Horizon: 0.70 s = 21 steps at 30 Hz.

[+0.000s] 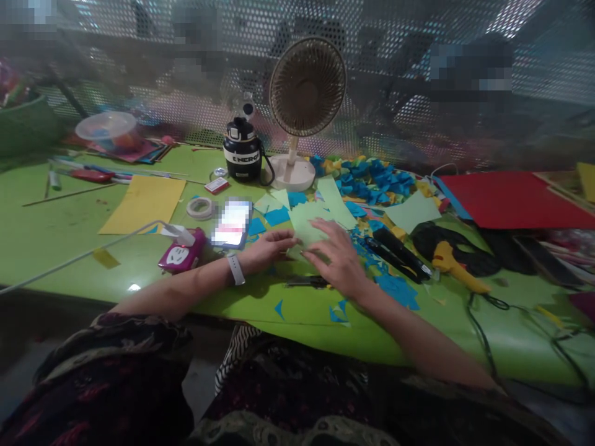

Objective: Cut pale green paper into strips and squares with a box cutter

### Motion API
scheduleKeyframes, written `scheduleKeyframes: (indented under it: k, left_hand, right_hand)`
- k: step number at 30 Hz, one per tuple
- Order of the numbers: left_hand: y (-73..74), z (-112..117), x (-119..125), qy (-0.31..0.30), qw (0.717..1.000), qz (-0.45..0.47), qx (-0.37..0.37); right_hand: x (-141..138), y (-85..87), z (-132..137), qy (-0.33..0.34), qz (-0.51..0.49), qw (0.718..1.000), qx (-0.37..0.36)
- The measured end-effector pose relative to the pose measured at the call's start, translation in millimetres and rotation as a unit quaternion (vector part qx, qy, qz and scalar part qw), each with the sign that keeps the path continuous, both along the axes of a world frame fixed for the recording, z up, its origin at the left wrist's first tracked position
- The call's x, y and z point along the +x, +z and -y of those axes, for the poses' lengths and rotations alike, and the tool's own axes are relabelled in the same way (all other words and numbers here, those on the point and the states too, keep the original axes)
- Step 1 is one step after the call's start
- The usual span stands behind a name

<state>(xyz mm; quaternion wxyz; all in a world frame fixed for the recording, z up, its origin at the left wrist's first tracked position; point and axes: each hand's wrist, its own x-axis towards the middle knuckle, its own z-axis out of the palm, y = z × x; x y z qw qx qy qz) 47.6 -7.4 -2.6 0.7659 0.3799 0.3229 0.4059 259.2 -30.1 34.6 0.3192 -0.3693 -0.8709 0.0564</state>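
Both my hands rest on a pale green paper sheet (304,226) lying on the green table (56,229). My left hand (267,248), with a white watch on its wrist, lies flat with fingers stretched onto the sheet's left edge. My right hand (337,257) presses down on the sheet's lower right part, fingers spread. Scissors (307,283) lie just below my right hand. More pale green pieces (337,201) lie behind the sheet.
A phone (232,224), tape roll (201,208), pink device (182,254), yellow sheet (144,203), black jug (242,152) and small fan (304,105) stand left and behind. Blue and yellow scraps (372,179), a glue gun (453,263), black pens (400,248) and red paper (511,201) lie right.
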Motion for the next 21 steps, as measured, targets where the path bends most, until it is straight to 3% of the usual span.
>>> scheduleKeyframes:
  k: [3, 7, 12, 15, 18, 21]
  left_hand:
    - [1.2, 4, 1, -0.025, 1.0, 0.008, -0.006]
    - [0.3, 7, 3, -0.056, 0.997, -0.006, 0.057]
    - [-3.0, 5, 3, -0.016, 0.997, -0.019, 0.074]
    - [-3.2, 4, 2, 0.016, 0.996, -0.005, 0.086]
    - [-1.8, 5, 3, 0.02, 0.995, 0.013, 0.099]
    - [0.3, 6, 4, 0.01, 0.994, 0.02, 0.11]
  right_hand:
    - [3, -3.4, -5, -0.041, -0.032, 0.999, 0.008]
    - [3, -7.6, -8, -0.053, -0.048, 0.997, 0.003]
    - [9, 0.3, -10, -0.142, -0.194, 0.97, -0.021]
    - [15, 4.3, -14, -0.174, -0.289, 0.928, -0.157]
    - [15, 2.6, -16, -0.124, -0.291, 0.886, -0.34]
    - [11, -1.8, -16, -0.09, -0.285, 0.879, -0.371]
